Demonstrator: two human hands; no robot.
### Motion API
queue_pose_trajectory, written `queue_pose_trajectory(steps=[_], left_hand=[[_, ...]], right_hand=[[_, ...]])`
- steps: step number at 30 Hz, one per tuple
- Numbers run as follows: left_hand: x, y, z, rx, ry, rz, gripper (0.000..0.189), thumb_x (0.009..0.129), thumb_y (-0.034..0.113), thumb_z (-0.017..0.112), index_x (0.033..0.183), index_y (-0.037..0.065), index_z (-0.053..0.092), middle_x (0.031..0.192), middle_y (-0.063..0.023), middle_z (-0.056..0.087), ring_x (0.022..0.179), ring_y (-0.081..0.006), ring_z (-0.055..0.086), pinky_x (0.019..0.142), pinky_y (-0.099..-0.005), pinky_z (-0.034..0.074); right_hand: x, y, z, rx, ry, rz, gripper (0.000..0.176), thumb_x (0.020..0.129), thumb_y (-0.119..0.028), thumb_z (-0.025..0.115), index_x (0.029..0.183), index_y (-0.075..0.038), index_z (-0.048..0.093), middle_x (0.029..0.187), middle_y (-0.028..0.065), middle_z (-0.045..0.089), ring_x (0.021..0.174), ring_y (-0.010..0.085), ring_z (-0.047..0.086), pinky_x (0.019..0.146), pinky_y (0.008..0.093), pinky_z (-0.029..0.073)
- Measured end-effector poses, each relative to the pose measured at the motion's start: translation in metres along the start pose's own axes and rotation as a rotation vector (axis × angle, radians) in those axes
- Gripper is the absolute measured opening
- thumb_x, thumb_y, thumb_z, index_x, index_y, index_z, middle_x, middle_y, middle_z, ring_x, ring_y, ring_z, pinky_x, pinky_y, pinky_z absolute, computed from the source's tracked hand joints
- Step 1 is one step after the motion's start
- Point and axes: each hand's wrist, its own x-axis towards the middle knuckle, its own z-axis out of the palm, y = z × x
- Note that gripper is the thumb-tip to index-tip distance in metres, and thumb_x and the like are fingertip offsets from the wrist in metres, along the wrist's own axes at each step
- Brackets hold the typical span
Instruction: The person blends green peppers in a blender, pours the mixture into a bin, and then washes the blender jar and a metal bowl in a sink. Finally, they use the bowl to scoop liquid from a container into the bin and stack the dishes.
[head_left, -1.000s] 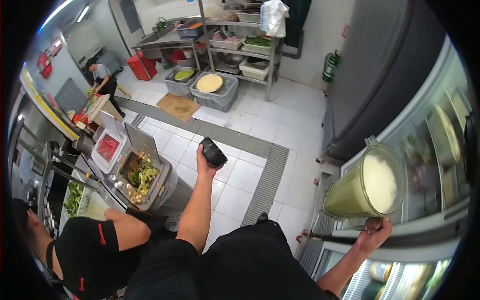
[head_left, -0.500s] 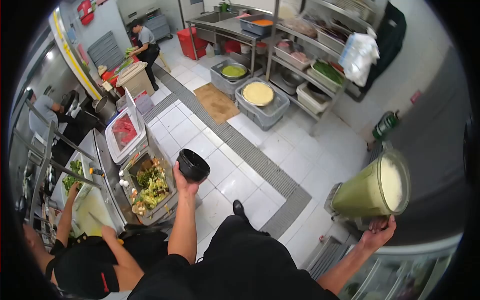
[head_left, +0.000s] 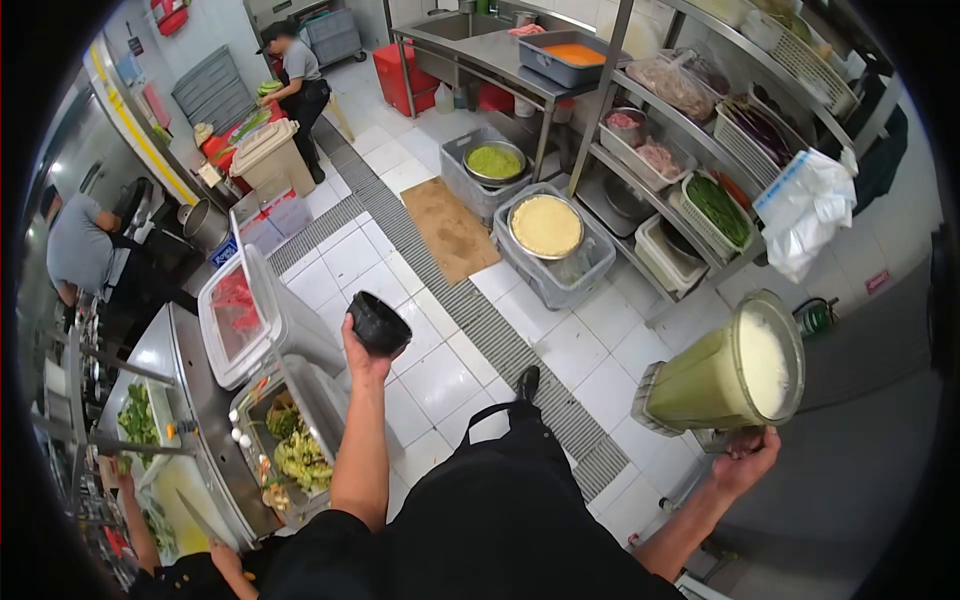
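Note:
My left hand [head_left: 368, 365] is closed around a small black bowl [head_left: 378, 322], held over the tiled floor at mid-view and slightly tilted. Out on the right, my right hand [head_left: 745, 462] grips a clear blender jar [head_left: 700, 385] at its handle side. The jar leans toward me and holds green liquid topped with pale foam [head_left: 765, 365]. My fingers partly hide the handle. Nearest to my left forearm is a bin of vegetable scraps [head_left: 300, 450].
A metal shelf rack [head_left: 655, 185] with trays of produce stands ahead right. Plastic tubs [head_left: 565, 285] sit on the floor beside a drain grate [head_left: 470, 310] and cardboard [head_left: 450, 235]. At lower left a co-worker's hand [head_left: 225, 555] is beside a knife [head_left: 197, 517]. Two other people work farther off.
I have stepped forward; the rack and tubs look nearer. Both hands keep hold of the bowl and jar. The nearby co-worker has slipped toward the lower left edge.

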Motion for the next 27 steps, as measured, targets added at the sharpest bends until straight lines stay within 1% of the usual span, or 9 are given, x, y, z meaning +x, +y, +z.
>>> queue_pose_trajectory(steps=[5, 7, 8, 10, 11, 12, 14, 20, 27], left_hand=[[0.079, -0.006, -0.052, -0.102, 0.16, 0.021, 0.058, 0.081, 0.065, 0.058, 0.122, 0.024, 0.059, 0.12, -0.0047, 0.063, 0.108, -0.033, 0.059, 0.088, -0.0603, 0.047], [0.083, -0.006, -0.067, -0.113, 0.286, -0.006, 0.058, 0.078, 0.066, 0.059, 0.118, 0.025, 0.061, 0.117, -0.0038, 0.065, 0.104, -0.0312, 0.06, 0.084, -0.0576, 0.049], [0.097, -0.007, -0.107, -0.147, 0.268, -0.026, 0.057, 0.077, 0.068, 0.059, 0.115, 0.026, 0.061, 0.115, -0.0028, 0.065, 0.102, -0.0308, 0.06, 0.08, -0.0572, 0.049], [0.075, -0.007, -0.1, 0.011, 0.45, -0.059, 0.057, 0.075, 0.074, 0.055, 0.107, 0.028, 0.061, 0.103, -0.0017, 0.066, 0.094, -0.0302, 0.061, 0.072, -0.0508, 0.048], [0.075, -0.007, -0.131, -0.073, 0.251, -0.09, 0.057, 0.075, 0.076, 0.053, 0.104, 0.028, 0.061, 0.099, -0.0028, 0.066, 0.088, -0.031, 0.062, 0.065, -0.0481, 0.048], [0.069, -0.013, -0.119, -0.103, 0.491, -0.063, 0.058, 0.074, 0.077, 0.053, 0.103, 0.027, 0.061, 0.096, -0.005, 0.065, 0.08, -0.0322, 0.062, 0.057, -0.0457, 0.046], [0.066, -0.024, -0.112, -0.119, 0.702, -0.01, 0.06, 0.073, 0.078, 0.054, 0.104, 0.026, 0.061, 0.094, -0.0067, 0.065, 0.079, -0.0333, 0.062, 0.055, -0.0463, 0.046], [0.108, -0.048, -0.121, -0.17, 0.792, -0.063, 0.068, 0.07, 0.079, 0.057, 0.111, 0.025, 0.06, 0.107, -0.0082, 0.063, 0.095, -0.0345, 0.06, 0.074, -0.0575, 0.046], [0.257, 0.007, -0.099, -0.251, 0.766, -0.045, 0.067, 0.072, 0.075, 0.058, 0.116, 0.024, 0.059, 0.114, -0.0077, 0.062, 0.101, -0.0353, 0.059, 0.077, -0.0591, 0.045]], right_hand=[[0.07, 0.106, 0.09, 0.002, -0.168, 0.059, 0.035, 0.091, -0.027, 0.05, 0.062, -0.014, 0.036, 0.052, -0.0045, 0.031, 0.044, 0.0068, 0.029, 0.041, 0.0253, 0.022], [0.099, 0.143, 0.137, 0.02, -0.234, 0.107, 0.033, 0.088, -0.022, 0.053, 0.061, -0.014, 0.035, 0.052, -0.0046, 0.031, 0.044, 0.0061, 0.027, 0.042, 0.0256, 0.02], [0.115, 0.16, 0.16, 0.029, -0.243, 0.112, 0.033, 0.088, -0.022, 0.053, 0.061, -0.014, 0.035, 0.052, -0.0046, 0.031, 0.044, 0.0061, 0.027, 0.042, 0.0256, 0.02], [0.142, 0.191, 0.208, 0.007, -0.322, 0.192, 0.034, 0.088, -0.02, 0.053, 0.06, -0.014, 0.035, 0.052, -0.0046, 0.03, 0.043, 0.0064, 0.026, 0.041, 0.026, 0.02], [0.153, 0.207, 0.23, 0.011, -0.346, 0.204, 0.034, 0.088, -0.019, 0.054, 0.06, -0.013, 0.036, 0.051, -0.0043, 0.031, 0.042, 0.0069, 0.027, 0.041, 0.0258, 0.02], [0.165, 0.222, 0.256, 0.0, -0.367, 0.204, 0.034, 0.088, -0.019, 0.054, 0.06, -0.013, 0.036, 0.051, -0.0043, 0.031, 0.042, 0.0069, 0.027, 0.041, 0.0258, 0.02], [0.183, 0.252, 0.309, -0.054, -0.342, 0.225, 0.034, 0.088, -0.018, 0.056, 0.059, -0.013, 0.038, 0.051, -0.0037, 0.032, 0.042, 0.0076, 0.029, 0.041, 0.0256, 0.021], [0.227, 0.374, 0.446, -0.231, -0.368, 0.278, 0.037, 0.089, -0.02, 0.06, 0.058, -0.015, 0.039, 0.052, -0.0058, 0.034, 0.043, 0.006, 0.03, 0.041, 0.0256, 0.022], [0.258, 0.531, 0.586, -0.509, -0.473, 0.188, 0.032, 0.089, -0.024, 0.06, 0.063, -0.009, 0.051, 0.056, -0.0054, 0.041, 0.049, 0.0058, 0.035, 0.047, 0.0288, 0.025]])
